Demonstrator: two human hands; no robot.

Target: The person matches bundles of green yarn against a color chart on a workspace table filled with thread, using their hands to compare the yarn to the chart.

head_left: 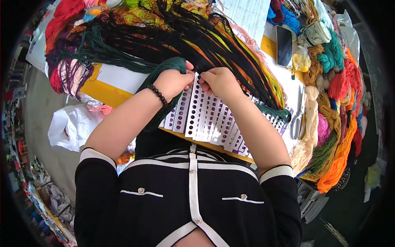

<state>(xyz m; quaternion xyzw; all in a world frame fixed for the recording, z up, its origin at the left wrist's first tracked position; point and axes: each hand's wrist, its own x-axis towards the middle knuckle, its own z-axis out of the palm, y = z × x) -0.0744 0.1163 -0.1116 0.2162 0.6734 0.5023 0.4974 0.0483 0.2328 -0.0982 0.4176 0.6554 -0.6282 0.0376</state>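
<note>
A thick skein of dark green thread [166,68] runs over my left hand [175,81] and hangs down past its wrist. The fingers of that hand are closed on the green thread, near the top of a white card strip [192,109] with a column of punched holes. My right hand [220,83] is pinched at the same strip's upper end, close to the left fingertips. What lies between the right fingertips is too small to make out. More white hole-punched strips [216,117] lie side by side under and beside both hands.
A long heap of black, orange and yellow thread [181,45] spreads beyond my hands. To the right are scissors [297,119], a phone [284,46], a patterned cup [314,33] and colourful skeins [339,123]. A printed sheet [245,16] lies at the back; a white plastic bag [74,125] is at left.
</note>
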